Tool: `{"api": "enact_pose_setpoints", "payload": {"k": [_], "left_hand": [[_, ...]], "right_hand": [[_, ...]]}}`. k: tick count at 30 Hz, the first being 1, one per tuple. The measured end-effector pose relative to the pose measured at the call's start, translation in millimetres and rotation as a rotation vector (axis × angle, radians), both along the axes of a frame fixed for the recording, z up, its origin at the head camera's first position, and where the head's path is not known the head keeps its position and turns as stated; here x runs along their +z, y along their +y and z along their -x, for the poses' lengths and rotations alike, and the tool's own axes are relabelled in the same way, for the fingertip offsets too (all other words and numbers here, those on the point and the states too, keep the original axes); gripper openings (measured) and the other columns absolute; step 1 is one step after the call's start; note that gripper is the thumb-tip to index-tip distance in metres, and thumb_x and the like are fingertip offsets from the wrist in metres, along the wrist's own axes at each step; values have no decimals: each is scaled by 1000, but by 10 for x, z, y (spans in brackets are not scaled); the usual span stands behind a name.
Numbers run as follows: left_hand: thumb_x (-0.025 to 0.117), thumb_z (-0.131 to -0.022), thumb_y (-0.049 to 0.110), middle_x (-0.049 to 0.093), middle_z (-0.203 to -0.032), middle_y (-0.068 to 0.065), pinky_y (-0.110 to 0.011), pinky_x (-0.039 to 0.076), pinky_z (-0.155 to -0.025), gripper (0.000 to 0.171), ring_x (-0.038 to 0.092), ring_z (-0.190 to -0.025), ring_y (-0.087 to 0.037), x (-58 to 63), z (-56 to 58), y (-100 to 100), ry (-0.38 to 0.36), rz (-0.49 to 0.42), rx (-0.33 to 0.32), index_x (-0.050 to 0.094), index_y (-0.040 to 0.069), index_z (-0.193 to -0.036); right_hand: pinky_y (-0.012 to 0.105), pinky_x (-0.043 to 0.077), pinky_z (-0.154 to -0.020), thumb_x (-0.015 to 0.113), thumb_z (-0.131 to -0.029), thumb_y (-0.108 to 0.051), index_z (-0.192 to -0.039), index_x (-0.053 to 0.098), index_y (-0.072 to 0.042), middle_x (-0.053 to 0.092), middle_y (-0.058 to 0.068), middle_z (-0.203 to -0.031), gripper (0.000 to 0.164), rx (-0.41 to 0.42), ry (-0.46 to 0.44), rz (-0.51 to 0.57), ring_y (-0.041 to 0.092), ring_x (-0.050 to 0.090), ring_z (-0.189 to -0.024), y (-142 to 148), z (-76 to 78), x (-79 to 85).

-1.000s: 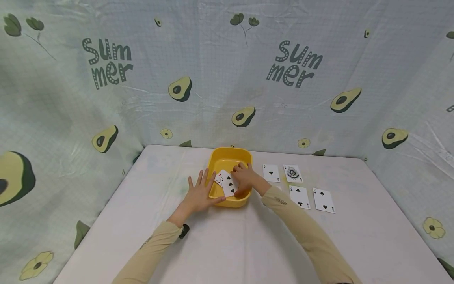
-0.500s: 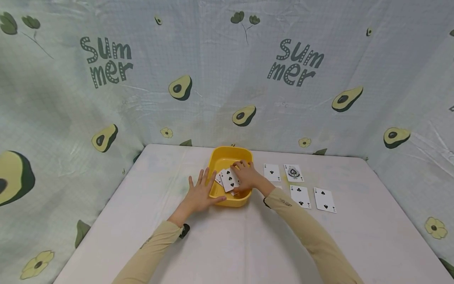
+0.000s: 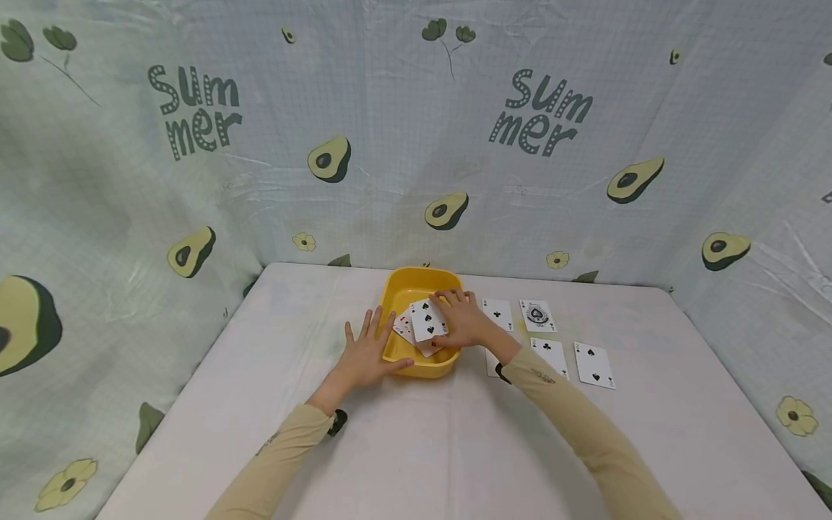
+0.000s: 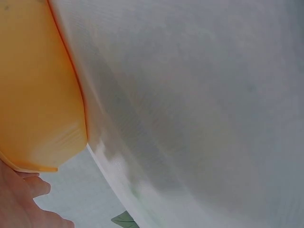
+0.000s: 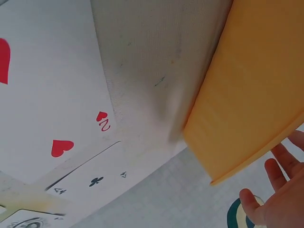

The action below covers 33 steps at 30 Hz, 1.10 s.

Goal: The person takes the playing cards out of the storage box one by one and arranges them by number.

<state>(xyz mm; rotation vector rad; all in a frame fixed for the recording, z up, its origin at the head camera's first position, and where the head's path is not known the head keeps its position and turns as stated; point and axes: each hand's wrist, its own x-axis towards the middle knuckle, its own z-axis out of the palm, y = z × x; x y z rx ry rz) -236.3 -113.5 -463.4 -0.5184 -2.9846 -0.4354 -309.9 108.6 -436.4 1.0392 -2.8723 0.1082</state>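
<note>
A yellow plastic tray (image 3: 422, 372) sits near the far edge of the table. My left hand (image 3: 362, 357) is spread with straight fingers against its left side, the thumb at the near rim. Over the tray, my right hand (image 3: 464, 322) pinches a playing card (image 3: 425, 320) with black spade pips between thumb and fingers. Beneath that card lie other playing cards (image 3: 402, 329), one with red pips, mostly covered. In the right wrist view, fingers of the right hand (image 5: 280, 199) reach over the tray's rim; the card is hidden there.
Right of the tray, face up, lie an ace of clubs (image 3: 497, 310), an ace of spades (image 3: 537, 315), a two of clubs (image 3: 549, 356) and a two of spades (image 3: 594, 365). A two of hearts (image 5: 52, 90) lies partly under the right forearm.
My right hand has lifted the spade card and moved slightly right and away, uncovering more of the cards beneath. The left hand stays at the tray.
</note>
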Motion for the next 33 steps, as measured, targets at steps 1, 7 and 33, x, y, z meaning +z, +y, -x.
{"api": "enact_pose_setpoints", "payload": {"k": [1,7,33], "left_hand": [[39,-74,75,3,-150,-18,-68,4,-100,98,4,-138,-37,5,-1,2,-5,3,1,8,14,-145],[44,-76,70,1,-151,-17,-68,3,-99,96,3,-138,-37,6,7,7,-22,5,5,6,15,-145],[48,-76,68,2,-150,-17,-68,2,-100,96,4,-138,-37,18,10,38,-17,-32,19,10,13,-145]], "right_hand": [[52,24,-98,60,-74,-51,-137,34,-10,37,10,-135,80,-1,3,4,31,29,-123,14,-8,11],[52,23,-99,60,-75,-50,-138,32,-11,35,10,-135,79,-7,6,20,30,28,-122,87,-73,84],[53,25,-98,60,-74,-48,-136,34,-10,36,10,-134,77,-17,95,92,31,30,-121,601,-484,33]]}}
